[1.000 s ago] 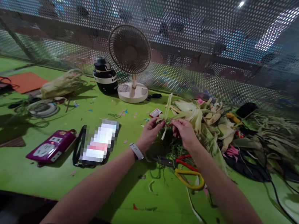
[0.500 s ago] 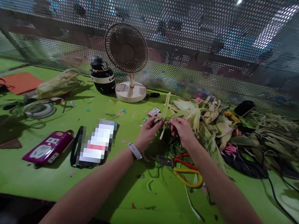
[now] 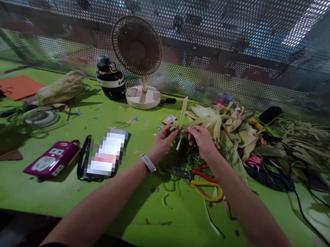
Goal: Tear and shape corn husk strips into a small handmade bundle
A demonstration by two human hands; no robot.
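Observation:
Pale strips of corn husk [image 3: 183, 111] cross between my two hands, one strip standing up and its lower end hanging down. My left hand [image 3: 163, 139], with a light band at the wrist, is closed, pinching the husk where the strips cross. Thumb and fingers of my right hand [image 3: 201, 141] are closed on the strip's right-hand part. Just behind the right hand lies a heap of corn husks [image 3: 206, 119]. Below the hands, scissors [image 3: 206, 189] with red and yellow handles rest on the green table [image 3: 129, 212] among thin green shreds.
A fan [image 3: 137, 47], a dark bottle [image 3: 110, 80] and a small box [image 3: 169, 119] stand or lie farther back. To the left are a phone [image 3: 108, 152], a purple power strip [image 3: 52, 160] and another husk bundle [image 3: 62, 90]. A black cable [image 3: 308, 213] runs at right.
The camera view has shifted slightly, so things sit a little higher and farther left. Both hands keep their hold on the husk, with hardly any movement.

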